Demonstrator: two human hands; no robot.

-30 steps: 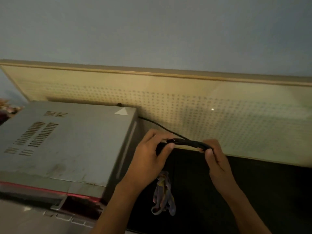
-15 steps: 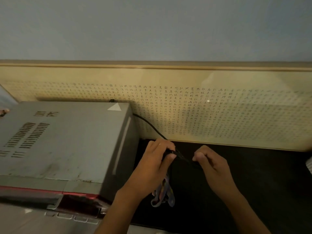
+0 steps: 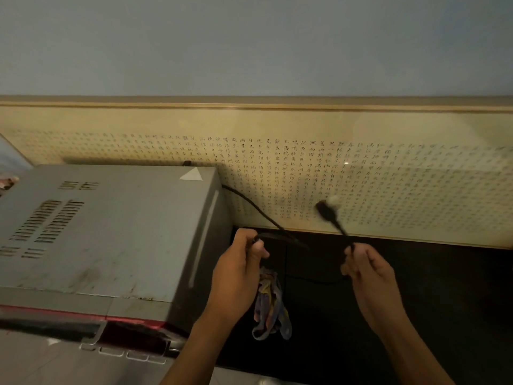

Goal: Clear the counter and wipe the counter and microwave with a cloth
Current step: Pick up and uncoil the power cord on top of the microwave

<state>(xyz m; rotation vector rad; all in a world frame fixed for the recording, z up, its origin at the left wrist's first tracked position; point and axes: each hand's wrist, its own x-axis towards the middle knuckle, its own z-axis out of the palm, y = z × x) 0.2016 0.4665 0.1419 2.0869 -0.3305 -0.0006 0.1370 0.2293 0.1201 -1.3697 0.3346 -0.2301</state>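
Beside the grey metal microwave [image 3: 105, 232], both hands gripped its black power cord [image 3: 251, 208]: the left hand [image 3: 238, 270] closed on cord and multicoloured cloth [image 3: 270, 309], the right hand [image 3: 366, 269] pinching the plug end [image 3: 327, 212]. Clearing seemed underway; next, stow the cord.

A dark counter [image 3: 416, 301] carries a grey microwave [image 3: 111, 232] at its left.

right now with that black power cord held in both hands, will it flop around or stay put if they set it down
The power cord probably flops: it sags in a curve from the microwave to the left hand. Its plug, blurred above the right hand, looks heavier and may swing. The cloth under the left hand hangs limp too.
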